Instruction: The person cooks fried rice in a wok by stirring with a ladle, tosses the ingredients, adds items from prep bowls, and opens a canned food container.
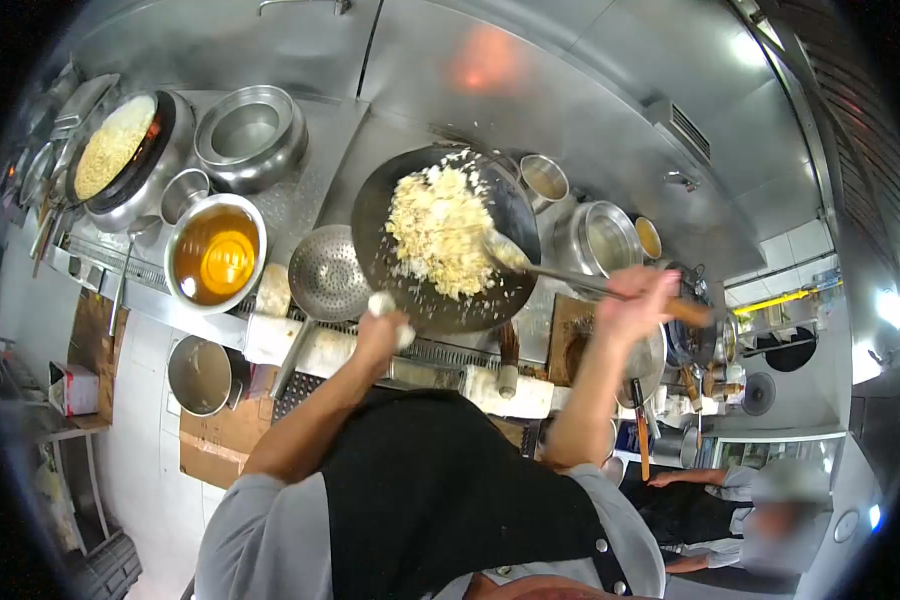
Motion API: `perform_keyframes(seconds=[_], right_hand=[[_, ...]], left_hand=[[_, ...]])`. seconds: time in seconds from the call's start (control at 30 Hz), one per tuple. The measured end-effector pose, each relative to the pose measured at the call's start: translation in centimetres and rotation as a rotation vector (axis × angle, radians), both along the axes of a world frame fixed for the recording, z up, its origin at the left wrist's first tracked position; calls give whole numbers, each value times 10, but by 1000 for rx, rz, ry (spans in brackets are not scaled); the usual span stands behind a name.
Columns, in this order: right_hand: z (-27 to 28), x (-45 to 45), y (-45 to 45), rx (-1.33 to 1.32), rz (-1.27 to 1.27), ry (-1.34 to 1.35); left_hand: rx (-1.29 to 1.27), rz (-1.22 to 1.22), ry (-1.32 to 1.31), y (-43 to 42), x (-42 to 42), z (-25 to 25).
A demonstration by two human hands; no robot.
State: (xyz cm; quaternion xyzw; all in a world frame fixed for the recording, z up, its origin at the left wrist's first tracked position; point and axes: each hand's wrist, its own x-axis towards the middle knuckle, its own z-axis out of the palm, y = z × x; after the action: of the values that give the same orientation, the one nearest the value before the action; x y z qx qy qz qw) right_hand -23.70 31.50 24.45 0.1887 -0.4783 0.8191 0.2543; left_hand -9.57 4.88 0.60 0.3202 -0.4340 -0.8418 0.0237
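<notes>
- The step in hand, judging by the pose, is stirring: the ladle [507, 250] works the right side of the egg-flecked rice [432, 225], which lies heaped inside the wok [513, 210].
- The right hand [635, 305] has its fingers wrapped around the ladle's shaft, ahead of the wooden grip [688, 312]; motion blurs it, so the exact finger placement is hard to tell.
- The left hand [375, 332] is closed on a white cloth [381, 303] at the wok's near-left rim, seemingly bracing the pan.
- Loose grains dot the wok wall around the heap, so the next move calls for a low, scooping ladle and a firm brace at the rim.
- The perforated strainer [332, 268] sits just left of the wok on the counter [305, 198], and the steel bowl [261, 225] of amber liquid stands beyond it.
</notes>
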Motion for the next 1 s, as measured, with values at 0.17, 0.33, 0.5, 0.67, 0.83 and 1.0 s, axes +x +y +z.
perform_keyframes(seconds=[0.17, 0.33, 0.5, 0.67, 0.83, 1.0], right_hand=[[-72, -22, -71, 620, 128, 162], [-56, -38, -71, 254, 261, 165], [-66, -45, -101, 467, 291, -22], [-84, -41, -118, 222, 367, 159], [-48, -43, -116, 217, 411, 170], [-83, -71, -128, 509, 385, 120]], left_hand=[[-63, -18, 17, -3, -61, -2], [-127, -50, -85, -1, -86, -29], [-289, -45, -151, 1, -88, -34], [-166, -31, -69, 9, -81, 1], [-188, -65, -87, 4, -84, -14], [-234, -43, -107, 4, -83, -14]])
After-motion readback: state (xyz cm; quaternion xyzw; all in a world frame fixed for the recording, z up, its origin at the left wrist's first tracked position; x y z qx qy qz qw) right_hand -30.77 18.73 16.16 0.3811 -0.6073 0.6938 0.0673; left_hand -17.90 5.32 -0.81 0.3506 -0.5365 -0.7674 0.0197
